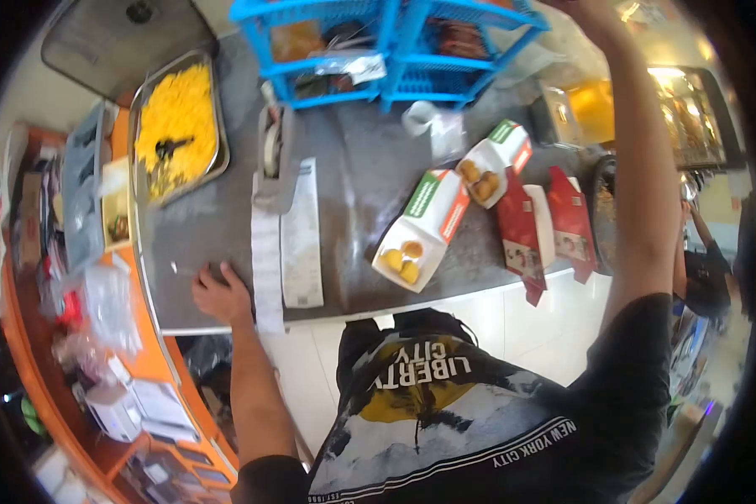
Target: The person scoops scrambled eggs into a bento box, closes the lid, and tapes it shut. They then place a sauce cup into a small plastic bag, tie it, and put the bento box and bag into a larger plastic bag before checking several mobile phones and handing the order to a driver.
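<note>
My left hand rests flat on the front edge of the grey counter, fingers apart and holding nothing. It lies just left of long paper receipts. My right arm reaches up past the counter's right side, and its hand is cut off by the top edge. Two open white boxes with green and orange lids lie mid-counter: the near box holds three yellow fried pieces, the far box holds browner ones. Two red cartons lie beside them.
A metal tray of yellow food with a dark scoop sits at the counter's left. A blue plastic rack stands at the back. A lit warming cabinet is at the right, with another person below it. Orange shelves with clutter run along the left.
</note>
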{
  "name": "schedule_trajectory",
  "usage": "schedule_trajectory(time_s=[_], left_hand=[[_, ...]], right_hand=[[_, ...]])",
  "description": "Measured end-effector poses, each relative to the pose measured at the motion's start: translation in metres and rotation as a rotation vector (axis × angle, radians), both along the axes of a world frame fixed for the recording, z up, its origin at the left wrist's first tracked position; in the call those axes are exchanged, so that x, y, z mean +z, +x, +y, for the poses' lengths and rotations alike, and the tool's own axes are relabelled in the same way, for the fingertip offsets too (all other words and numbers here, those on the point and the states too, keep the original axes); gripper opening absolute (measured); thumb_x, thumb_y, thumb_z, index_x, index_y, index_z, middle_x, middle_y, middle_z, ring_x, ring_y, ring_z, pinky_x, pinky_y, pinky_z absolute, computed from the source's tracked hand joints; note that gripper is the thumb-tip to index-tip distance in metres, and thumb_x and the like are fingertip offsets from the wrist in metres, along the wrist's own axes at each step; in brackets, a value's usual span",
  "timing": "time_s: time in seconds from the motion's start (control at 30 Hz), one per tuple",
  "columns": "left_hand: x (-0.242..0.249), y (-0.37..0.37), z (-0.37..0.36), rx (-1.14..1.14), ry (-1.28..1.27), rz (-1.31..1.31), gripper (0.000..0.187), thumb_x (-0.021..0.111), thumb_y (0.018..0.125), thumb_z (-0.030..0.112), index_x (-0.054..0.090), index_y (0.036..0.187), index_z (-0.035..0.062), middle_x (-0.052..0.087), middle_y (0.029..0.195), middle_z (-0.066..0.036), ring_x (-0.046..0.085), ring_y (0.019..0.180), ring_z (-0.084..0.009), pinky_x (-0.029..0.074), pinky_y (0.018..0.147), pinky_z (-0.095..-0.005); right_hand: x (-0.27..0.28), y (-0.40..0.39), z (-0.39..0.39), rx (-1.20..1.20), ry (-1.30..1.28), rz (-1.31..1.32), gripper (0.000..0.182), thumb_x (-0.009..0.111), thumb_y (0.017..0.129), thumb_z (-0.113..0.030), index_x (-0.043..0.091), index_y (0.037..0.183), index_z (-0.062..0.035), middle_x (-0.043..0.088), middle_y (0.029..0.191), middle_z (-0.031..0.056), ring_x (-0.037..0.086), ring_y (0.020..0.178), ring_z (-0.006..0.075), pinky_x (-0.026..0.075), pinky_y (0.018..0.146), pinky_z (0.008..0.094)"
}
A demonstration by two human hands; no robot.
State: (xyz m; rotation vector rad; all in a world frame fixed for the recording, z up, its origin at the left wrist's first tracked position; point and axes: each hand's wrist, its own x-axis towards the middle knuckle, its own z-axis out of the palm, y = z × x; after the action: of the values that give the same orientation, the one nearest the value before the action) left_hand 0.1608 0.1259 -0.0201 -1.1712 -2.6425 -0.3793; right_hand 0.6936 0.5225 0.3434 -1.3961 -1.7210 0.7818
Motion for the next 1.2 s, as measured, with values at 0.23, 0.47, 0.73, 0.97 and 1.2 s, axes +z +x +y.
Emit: schedule_trajectory(time_s=[0.23, 0.47, 0.73, 0.97, 1.2], left_hand=[[0.0, 0.002, -0.001, 0.043, -0.049, 0.012, 0.053, 0.05, 0.099, 0.054, 0.058, 0.131, 0.0121, 0.05, 0.134, -0.017, 0.045, 0.127, -0.0377, 0.034, 0.107, -0.0531], [0.001, 0.001, -0.005, 0.012, -0.039, -0.01, 0.055, 0.051, 0.098, 0.055, 0.058, 0.132, 0.0124, 0.05, 0.135, -0.017, 0.046, 0.126, -0.0385, 0.036, 0.104, -0.0548], [-0.015, -0.009, -0.004, -0.006, -0.031, 0.131, 0.052, 0.052, 0.098, 0.055, 0.061, 0.127, 0.0123, 0.055, 0.127, -0.018, 0.053, 0.115, -0.0395, 0.043, 0.095, -0.0545], [0.004, 0.005, 0.002, 0.037, -0.036, 0.047, 0.049, 0.057, 0.095, 0.049, 0.061, 0.126, 0.0114, 0.055, 0.13, -0.017, 0.052, 0.118, -0.0392, 0.041, 0.096, -0.0551], [-0.005, -0.001, 0.001, 0.029, 0.012, -0.024, 0.051, 0.057, 0.094, 0.051, 0.06, 0.128, 0.0135, 0.05, 0.133, -0.015, 0.044, 0.125, -0.0373, 0.032, 0.106, -0.052]], right_hand=[[0.053, -0.006, -0.068, -0.016, -0.019, 0.225, 0.026, 0.062, 0.098, -0.013, 0.06, 0.121, -0.0029, 0.067, 0.108, 0.0093, 0.068, 0.093, 0.0201, 0.056, 0.078, 0.0315], [0.005, 0.114, -0.23, 0.016, -0.153, -0.435, 0.045, 0.065, 0.088, 0.002, 0.055, 0.131, -0.0055, 0.067, 0.109, 0.0075, 0.066, 0.099, 0.014, 0.054, 0.084, 0.0305], [-0.192, 0.121, -0.351, -0.478, -0.468, -0.174, 0.044, 0.069, 0.09, -0.004, 0.053, 0.131, -0.0013, 0.069, 0.103, 0.0156, 0.07, 0.081, 0.0184, 0.057, 0.067, 0.0326], [-0.285, 0.134, -0.334, -0.454, -0.141, 0.078, 0.055, 0.066, 0.091, -0.001, 0.045, 0.142, 0.0009, 0.064, 0.116, 0.0135, 0.063, 0.101, 0.0205, 0.052, 0.089, 0.0322], [-0.181, 0.044, -0.274, -0.396, 0.057, -0.264, 0.031, 0.064, 0.096, -0.006, 0.059, 0.126, 0.0016, 0.067, 0.114, 0.0144, 0.066, 0.102, 0.021, 0.052, 0.09, 0.0348]])
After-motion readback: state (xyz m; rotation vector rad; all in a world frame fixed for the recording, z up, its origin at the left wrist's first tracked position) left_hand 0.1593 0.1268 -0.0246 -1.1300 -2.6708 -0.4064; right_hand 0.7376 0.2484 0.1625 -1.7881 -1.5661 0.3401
